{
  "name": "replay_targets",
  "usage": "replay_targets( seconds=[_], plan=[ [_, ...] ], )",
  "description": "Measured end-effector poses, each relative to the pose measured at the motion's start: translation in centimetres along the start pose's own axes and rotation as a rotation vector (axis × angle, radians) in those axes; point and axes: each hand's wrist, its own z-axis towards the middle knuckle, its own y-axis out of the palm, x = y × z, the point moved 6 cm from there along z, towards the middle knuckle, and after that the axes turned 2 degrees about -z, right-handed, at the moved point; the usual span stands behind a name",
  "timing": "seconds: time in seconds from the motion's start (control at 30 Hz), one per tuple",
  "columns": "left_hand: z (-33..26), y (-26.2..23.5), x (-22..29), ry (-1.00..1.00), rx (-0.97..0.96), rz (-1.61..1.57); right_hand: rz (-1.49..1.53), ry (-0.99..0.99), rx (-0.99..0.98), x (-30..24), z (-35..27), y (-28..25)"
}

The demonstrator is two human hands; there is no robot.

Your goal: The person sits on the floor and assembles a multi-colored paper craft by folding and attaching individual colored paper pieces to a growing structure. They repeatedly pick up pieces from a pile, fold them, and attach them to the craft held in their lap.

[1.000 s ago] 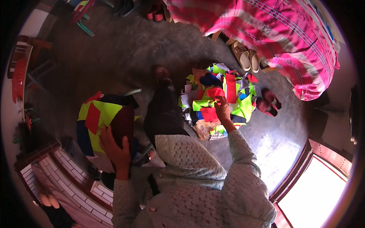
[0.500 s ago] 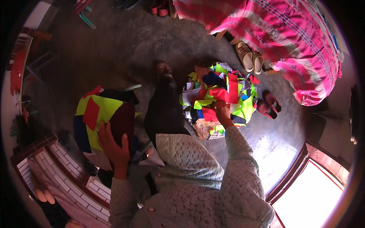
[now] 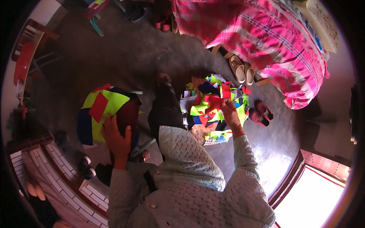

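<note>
My right hand (image 3: 231, 116) pinches a red fabric scrap (image 3: 213, 102) between thumb and fingers, above a heap of mixed cloth scraps (image 3: 189, 103). Red, neon yellow, blue, grey and patterned pieces make up that heap. To the left, my left hand (image 3: 118, 143) lies with fingers extended on a low surface covered in cloth pieces. Under and around it are a neon yellow piece (image 3: 116, 100), a dark maroon piece (image 3: 127, 116) and a blue piece (image 3: 84, 122). A small red rectangle (image 3: 99, 107) rests on the yellow cloth, just beyond my left fingertips.
A pink plaid cloth (image 3: 258, 41) drapes a raised piece of furniture at the far right. Tan clogs (image 3: 242, 71) and dark red shoes (image 3: 261, 113) stand on the floor near the heap. A stool (image 3: 95, 13) is at the far left. Someone's foot (image 3: 36, 191) shows lower left.
My right hand has come up off the heap, pinching the red scrap. My left hand stays on the cloth pieces. The whole view has shifted slightly.
</note>
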Motion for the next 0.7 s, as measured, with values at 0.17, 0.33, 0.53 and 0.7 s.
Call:
replay_targets(
  seconds=[0.17,0.33,0.53,0.7],
  plan=[
    [-0.3,-0.2,-0.2,-0.003,0.031,-0.012,0.339,-0.053,-0.247,-5.4,-2.1,9.8],
    [-0.8,-0.6,-1.1,-0.023,0.078,-0.021,0.406,0.048,-0.351,-6.5,-4.4,18.0],
    [-0.5,-0.5,-2.3,0.019,0.126,-0.349,0.058,0.04,-0.482,-7.2,-8.4,24.5],
    [-3.0,-5.7,0.4,-0.031,0.125,-0.86,-0.132,-0.036,-0.681,-7.6,-11.1,29.6]
  ],
)
